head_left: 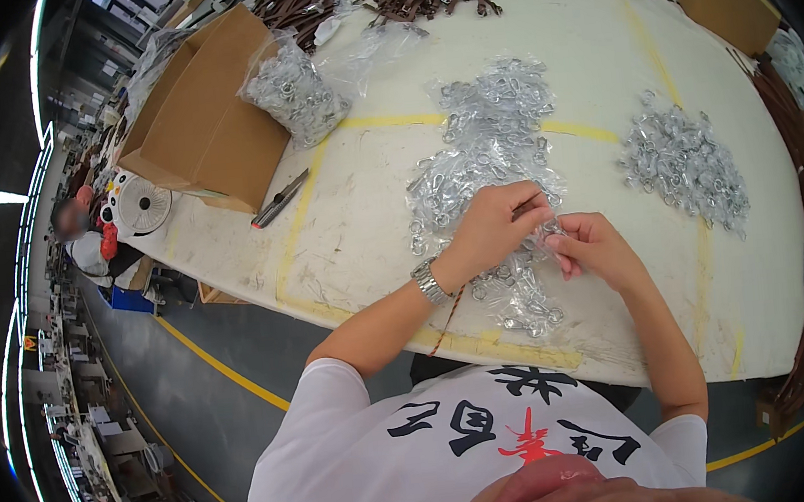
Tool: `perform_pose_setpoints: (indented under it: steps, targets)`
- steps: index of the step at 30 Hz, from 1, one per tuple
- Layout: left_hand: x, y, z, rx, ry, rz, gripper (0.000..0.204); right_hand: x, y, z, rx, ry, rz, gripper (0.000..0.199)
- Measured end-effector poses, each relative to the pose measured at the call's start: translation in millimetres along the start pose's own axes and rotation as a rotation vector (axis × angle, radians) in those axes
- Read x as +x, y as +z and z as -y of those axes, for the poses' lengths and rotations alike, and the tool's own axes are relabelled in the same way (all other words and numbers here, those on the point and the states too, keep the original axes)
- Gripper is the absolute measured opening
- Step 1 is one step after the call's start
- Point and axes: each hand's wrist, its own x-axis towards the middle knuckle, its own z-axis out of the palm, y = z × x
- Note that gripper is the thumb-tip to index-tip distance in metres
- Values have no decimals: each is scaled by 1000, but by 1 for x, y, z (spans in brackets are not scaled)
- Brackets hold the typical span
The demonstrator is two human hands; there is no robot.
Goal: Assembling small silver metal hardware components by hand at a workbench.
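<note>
Together, both hands pinch at small clear plastic packets of silvery metal rings [499,156] strewn mid-table — left hand [496,228] with fingers curled onto one packet, right hand [596,248] fingertips closed beside it — on the scuffed white worktable [361,216].

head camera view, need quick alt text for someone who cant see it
A person's left hand and right hand pinch a small metal clip between them over clear plastic bags of silver metal clips on a white worktable with yellow tape lines. A loose pile of silver clips lies to the right, an open brown cardboard box to the left.
</note>
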Motion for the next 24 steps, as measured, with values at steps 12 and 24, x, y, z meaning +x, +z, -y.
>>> perform_pose_setpoints:
  steps: [12,24]
  targets:
    - [-4,7,-6,33,103,-121,14,-11,3,1,-12,11,118,30]
    - [3,-8,3,-443,-171,-245,15,7,13,1,314,-132,-122,38]
